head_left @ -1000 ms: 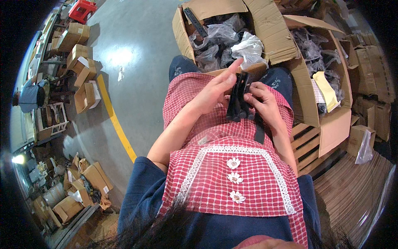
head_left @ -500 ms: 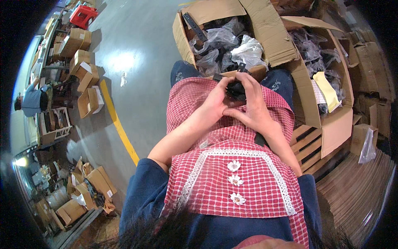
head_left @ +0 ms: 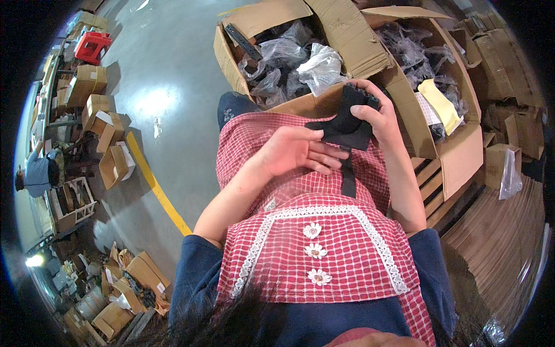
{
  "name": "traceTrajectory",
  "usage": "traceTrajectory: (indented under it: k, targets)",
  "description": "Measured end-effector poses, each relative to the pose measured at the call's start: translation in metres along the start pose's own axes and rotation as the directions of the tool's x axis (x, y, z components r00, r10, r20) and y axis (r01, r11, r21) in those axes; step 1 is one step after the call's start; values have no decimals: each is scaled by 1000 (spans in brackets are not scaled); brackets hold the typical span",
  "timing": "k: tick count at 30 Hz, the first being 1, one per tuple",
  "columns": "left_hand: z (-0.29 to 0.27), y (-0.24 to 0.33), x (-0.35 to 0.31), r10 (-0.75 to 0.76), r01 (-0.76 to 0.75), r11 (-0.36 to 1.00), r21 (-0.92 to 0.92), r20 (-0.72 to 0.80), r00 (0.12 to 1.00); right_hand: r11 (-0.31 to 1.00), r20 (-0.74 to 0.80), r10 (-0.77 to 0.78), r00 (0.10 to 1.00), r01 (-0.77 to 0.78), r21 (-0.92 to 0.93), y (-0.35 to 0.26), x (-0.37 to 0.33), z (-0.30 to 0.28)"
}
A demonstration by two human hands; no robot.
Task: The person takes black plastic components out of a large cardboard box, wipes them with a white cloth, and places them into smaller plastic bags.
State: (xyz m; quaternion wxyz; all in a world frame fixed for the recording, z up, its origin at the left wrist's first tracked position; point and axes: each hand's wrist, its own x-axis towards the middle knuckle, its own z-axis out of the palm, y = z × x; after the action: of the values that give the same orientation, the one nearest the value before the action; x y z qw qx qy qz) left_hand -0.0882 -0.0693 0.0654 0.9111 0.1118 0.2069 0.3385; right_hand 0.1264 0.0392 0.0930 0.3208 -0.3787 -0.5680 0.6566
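From my end I see the black, dull, flexible-looking piece (head_left: 347,124) over the lap of the red-and-white checked apron (head_left: 358,254), just on the near side of the open brown cardboard box (head_left: 302,105). Its long axis seems to run far to near, the near end wider, with 1 corner pointing left. It lies between the 2 hands, to the right of and slightly beyond my left fingers; the right hand (head_left: 381,113) is nearer, already on its far right side. Those right fingers are closed on it, thumb across the upper face and the rest curled around the far edge. The left hand (head_left: 283,153) has its fingers loosely extended, thumb apart, gripping nothing I can see; I cannot tell whether the thumb tip touches the piece. A narrow black strap (head_left: 348,184) runs below toward the near side; I cannot tell whether it joins on.
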Motion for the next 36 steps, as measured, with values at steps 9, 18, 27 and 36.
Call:
traceTrajectory:
  k: [9, 18, 27, 36]
  targets:
    - [5, 17, 1, -23, 45, 881, 472, -52, 998, 996, 139, 93, 986, -90, -29, -13, -1, 8]
    - [4, -14, 12, 49, 15, 868, 497, -114, 992, 977, 104, 80, 991, -57, -204, 18, 5, 14]
    - [15, -3, 11, 64, 55, 594, 802, -115, 991, 931, 190, -25, 981, 92, -353, 16, 1, 28]
    - [7, -26, 6, 199, -59, 811, 582, -181, 963, 995, 271, 100, 957, -96, -28, -8, 7, 10]
